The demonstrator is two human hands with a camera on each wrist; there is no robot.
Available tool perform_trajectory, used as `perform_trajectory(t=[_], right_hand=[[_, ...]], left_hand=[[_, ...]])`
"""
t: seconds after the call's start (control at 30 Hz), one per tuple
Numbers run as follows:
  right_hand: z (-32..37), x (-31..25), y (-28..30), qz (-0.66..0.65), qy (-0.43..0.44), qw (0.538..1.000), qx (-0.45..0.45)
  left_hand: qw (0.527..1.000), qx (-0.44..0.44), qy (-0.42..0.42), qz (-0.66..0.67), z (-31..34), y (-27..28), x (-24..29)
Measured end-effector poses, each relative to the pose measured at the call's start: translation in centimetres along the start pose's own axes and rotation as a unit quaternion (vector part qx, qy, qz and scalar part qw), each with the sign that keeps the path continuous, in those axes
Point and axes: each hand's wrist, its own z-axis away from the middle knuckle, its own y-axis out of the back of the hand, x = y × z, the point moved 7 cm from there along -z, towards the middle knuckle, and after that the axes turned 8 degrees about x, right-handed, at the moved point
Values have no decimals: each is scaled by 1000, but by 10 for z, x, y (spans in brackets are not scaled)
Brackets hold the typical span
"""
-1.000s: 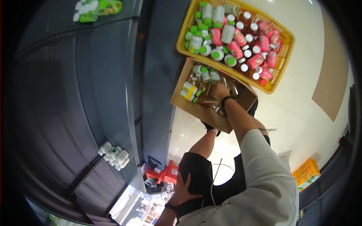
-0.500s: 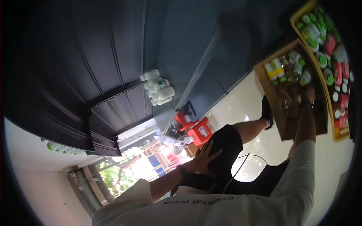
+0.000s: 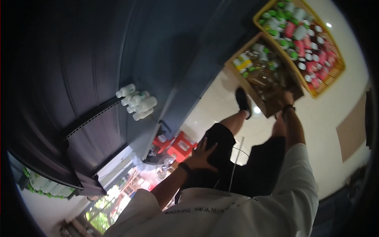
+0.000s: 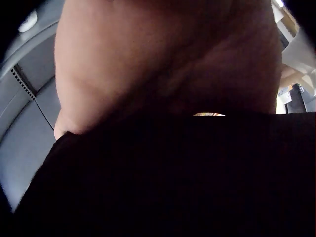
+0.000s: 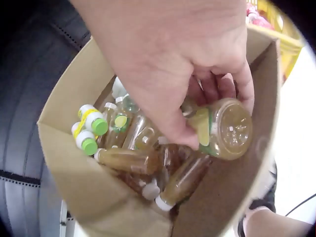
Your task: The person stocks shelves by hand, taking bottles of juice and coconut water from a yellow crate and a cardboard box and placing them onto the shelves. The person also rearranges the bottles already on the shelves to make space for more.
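Note:
In the right wrist view my right hand (image 5: 173,64) grips a clear bottle (image 5: 232,129) of amber liquid with a yellow-green label, its base facing the camera, over the open cardboard box (image 5: 84,192). Below it lie several amber bottles (image 5: 128,160) with white caps and two white bottles (image 5: 88,129) with green caps, banded in yellow. The head view has the right hand (image 3: 289,98) at the near edge of the box (image 3: 252,89). My left hand (image 3: 200,157) rests with spread fingers on the black shorts at the thigh.
A yellow crate (image 3: 338,73) of green-capped and pink-labelled bottles touches the box's far side. Dark shelving (image 3: 158,59) stands at the left, with several white bottles (image 3: 138,102) on a shelf. Red containers (image 3: 181,147) sit on the floor beyond the left hand.
The right hand has moved from inside the box towards its near edge. The head view has swung left and partly back. The left hand stays on the thigh.

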Motion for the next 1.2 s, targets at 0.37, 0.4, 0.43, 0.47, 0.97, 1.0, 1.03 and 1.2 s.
perform_trajectory(t=[0.37, 0.4, 0.43, 0.47, 0.97, 1.0, 1.03, 1.2], right_hand=[[295, -9, 148, -258, -72, 963, -26], [320, -6, 155, -260, -61, 963, -26], [341, -3, 152, -264, -36, 963, -35], [361, 3, 146, -288, -11, 956, -43], [547, 92, 136, -545, 33, 823, -155], [551, 86, 140, -556, 45, 813, -168], [553, 81, 146, -564, 59, 803, -183], [561, 25, 189, -521, 189, 793, -253]], left_hand=[[996, -71, -2, -51, 19, -33, 34], [997, -61, -4, -47, 24, -37, 40], [998, -48, -19, -31, 26, -39, 47], [999, -37, -31, -13, 31, -45, 51], [888, 197, -50, 412, 124, -192, 37], [877, 198, -41, 437, 128, -199, 25], [862, 200, -31, 464, 126, -211, 12], [759, 260, 2, 596, 136, -286, -41]])
